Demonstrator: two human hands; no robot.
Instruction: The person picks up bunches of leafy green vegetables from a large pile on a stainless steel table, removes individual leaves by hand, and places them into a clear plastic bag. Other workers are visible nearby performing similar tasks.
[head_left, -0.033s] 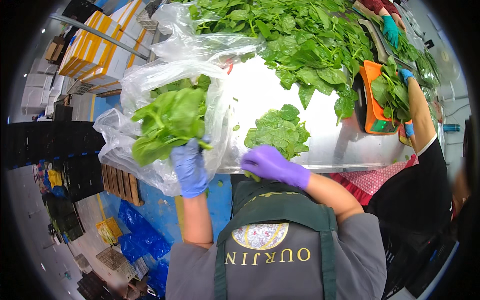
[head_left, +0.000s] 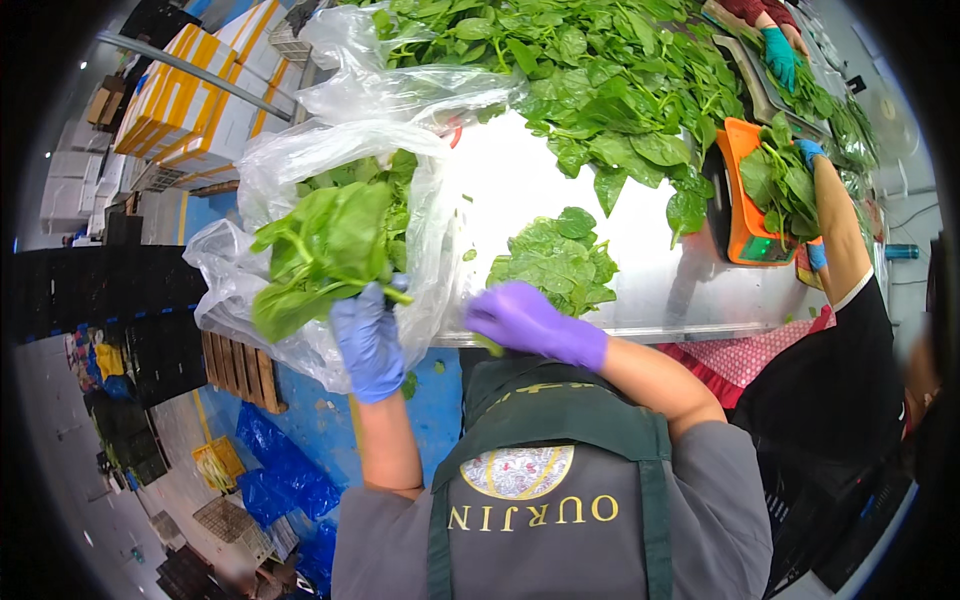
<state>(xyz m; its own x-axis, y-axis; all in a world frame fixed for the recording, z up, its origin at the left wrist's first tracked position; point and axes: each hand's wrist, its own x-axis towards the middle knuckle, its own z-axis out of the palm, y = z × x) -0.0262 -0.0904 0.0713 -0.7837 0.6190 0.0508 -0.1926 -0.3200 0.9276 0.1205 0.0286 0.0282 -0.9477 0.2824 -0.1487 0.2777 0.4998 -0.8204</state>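
Note:
My left hand (head_left: 368, 340), in a blue glove, is closed round the stems of a bunch of leafy greens (head_left: 325, 245). The broad leaves fan up and left over the mouth of a clear plastic bag (head_left: 425, 240), where more greens lie. At the table's near edge, my right hand (head_left: 530, 318), in a purple glove and slightly blurred, is closed with its fingertips pointing down. A bit of green stem (head_left: 488, 345) shows below those fingers. Just beyond it, a small stack of leaves (head_left: 560, 260) rests on the metal table (head_left: 650, 300).
A large heap of greens (head_left: 620, 90) covers the table's far side. To the right, a co-worker's blue-gloved hand (head_left: 808, 152) touches greens on an orange scale (head_left: 745, 190). Another person's teal glove (head_left: 780, 60) is at far right. Taped white boxes (head_left: 190, 100) stand at left.
My right hand has shifted slightly left toward the bag, the green bit moving with it. My left hand and its bunch have moved a little left.

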